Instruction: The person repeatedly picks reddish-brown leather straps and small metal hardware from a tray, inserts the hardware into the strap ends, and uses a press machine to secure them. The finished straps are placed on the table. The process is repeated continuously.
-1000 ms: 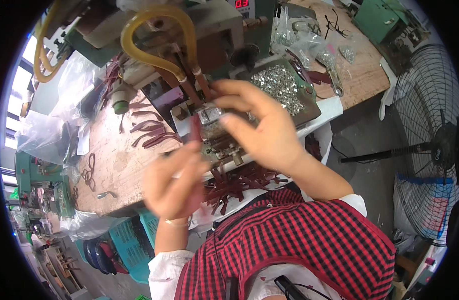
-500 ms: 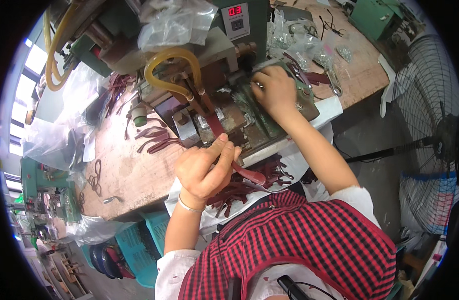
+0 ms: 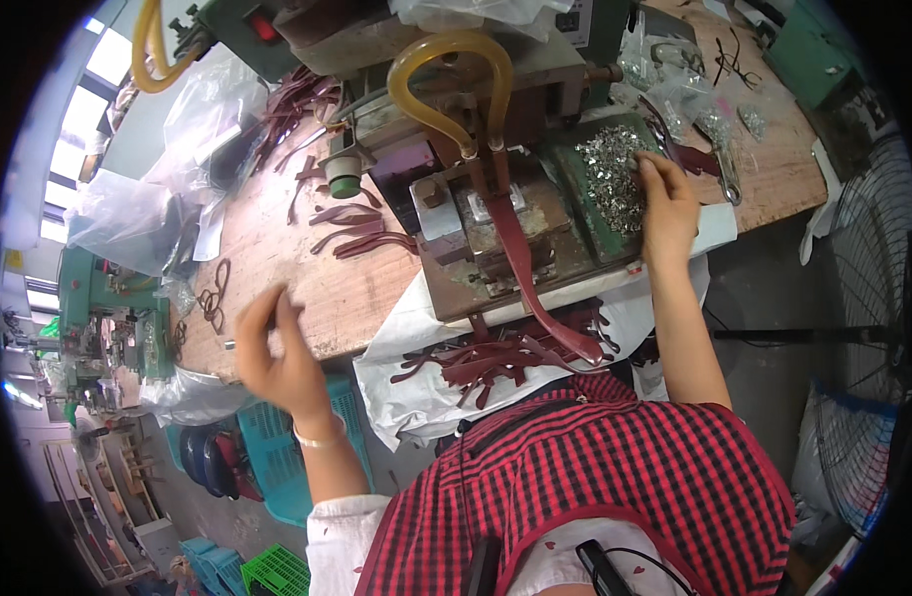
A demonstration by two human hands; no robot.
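Observation:
A dark red strap [image 3: 516, 260] runs out from under the press head [image 3: 490, 171], its wide end hanging over the table's front edge. Neither hand touches it. Off to the left, my left hand [image 3: 282, 358] is over the table edge with thumb and fingers apart. A small metal-ended piece [image 3: 229, 345] shows beside its fingers, the rest hidden by the hand. My right hand [image 3: 670, 214] lies at the right side of a heap of small shiny metal pieces [image 3: 613, 177] on a green tray [image 3: 565, 164]. Its thumb and fingertips are pinched together; whatever is between them is too small to see.
More dark red straps [image 3: 505, 360] lie on white cloth at the front edge, others [image 3: 351, 226] left of the press. A green-tipped knob [image 3: 345, 184] juts from the machine. Yellow hose [image 3: 446, 40] loops above. Teal baskets [image 3: 267, 457] stand below left; a fan [image 3: 858, 248] is right.
My left hand has let go of the strap and swung left. My right hand has shifted to the right edge of the metal pieces, uncovering the heap. The whole view has shifted too.

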